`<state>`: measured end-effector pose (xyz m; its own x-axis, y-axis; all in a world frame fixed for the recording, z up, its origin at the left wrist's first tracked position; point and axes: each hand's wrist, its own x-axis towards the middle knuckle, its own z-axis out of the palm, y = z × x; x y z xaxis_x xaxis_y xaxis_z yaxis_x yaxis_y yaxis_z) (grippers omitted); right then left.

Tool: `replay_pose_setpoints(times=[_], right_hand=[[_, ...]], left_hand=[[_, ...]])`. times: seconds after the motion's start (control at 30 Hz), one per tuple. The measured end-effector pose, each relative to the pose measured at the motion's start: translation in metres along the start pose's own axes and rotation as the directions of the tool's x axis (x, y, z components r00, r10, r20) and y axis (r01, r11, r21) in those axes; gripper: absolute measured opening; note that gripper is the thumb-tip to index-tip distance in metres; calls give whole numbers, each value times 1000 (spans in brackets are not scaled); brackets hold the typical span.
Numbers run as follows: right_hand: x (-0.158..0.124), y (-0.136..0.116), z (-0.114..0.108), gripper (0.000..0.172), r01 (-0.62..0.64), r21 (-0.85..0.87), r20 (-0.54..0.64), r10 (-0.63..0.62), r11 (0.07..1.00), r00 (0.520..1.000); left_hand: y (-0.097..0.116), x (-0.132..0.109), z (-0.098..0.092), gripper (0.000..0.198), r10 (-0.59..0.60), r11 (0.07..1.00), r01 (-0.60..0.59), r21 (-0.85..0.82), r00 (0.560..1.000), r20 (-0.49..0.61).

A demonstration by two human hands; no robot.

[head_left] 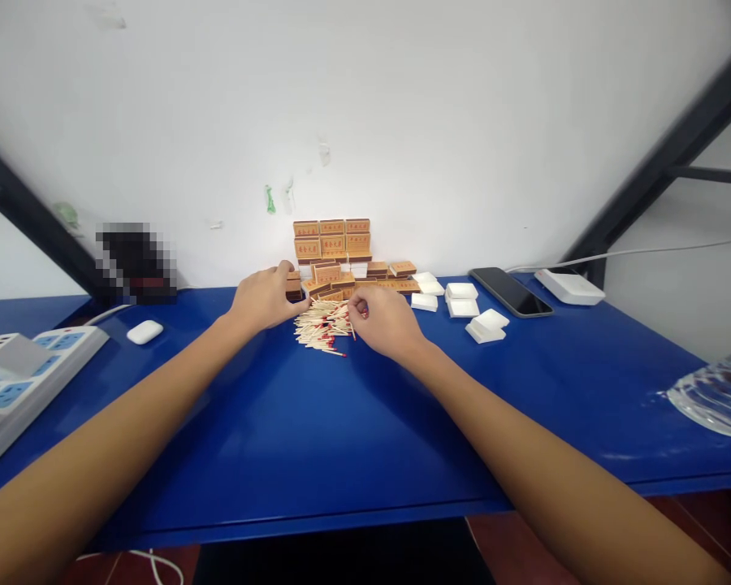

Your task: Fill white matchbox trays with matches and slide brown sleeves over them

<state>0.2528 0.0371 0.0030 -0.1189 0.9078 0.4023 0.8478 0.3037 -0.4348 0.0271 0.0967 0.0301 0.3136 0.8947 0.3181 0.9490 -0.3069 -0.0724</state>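
A loose heap of red-tipped matches (322, 327) lies on the blue table (317, 439) near the wall. Behind it stands a stack of orange matchboxes (332, 237), with more boxes scattered at its foot. My left hand (266, 296) is curled at the left edge of the heap, its fingers closed on a matchbox (293, 286). My right hand (385, 321) rests at the heap's right side, fingertips pinched on a few matches. Several white inner trays (463, 302) lie to the right of the boxes.
A black phone (510, 291) and a white flat device (568, 286) with a cable lie at the back right. A white earbud case (144, 331) and a power strip (18, 370) sit on the left. Clear plastic (715, 394) lies at the right edge.
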Motion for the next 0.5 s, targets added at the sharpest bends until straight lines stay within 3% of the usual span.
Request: replay_pose_setpoints(times=[0.5], right_hand=[[3, 6, 0, 15, 7, 1, -20, -7, 1000, 1000]], left_hand=[[-4, 15, 8, 59, -8, 999, 7, -40, 1000, -26]])
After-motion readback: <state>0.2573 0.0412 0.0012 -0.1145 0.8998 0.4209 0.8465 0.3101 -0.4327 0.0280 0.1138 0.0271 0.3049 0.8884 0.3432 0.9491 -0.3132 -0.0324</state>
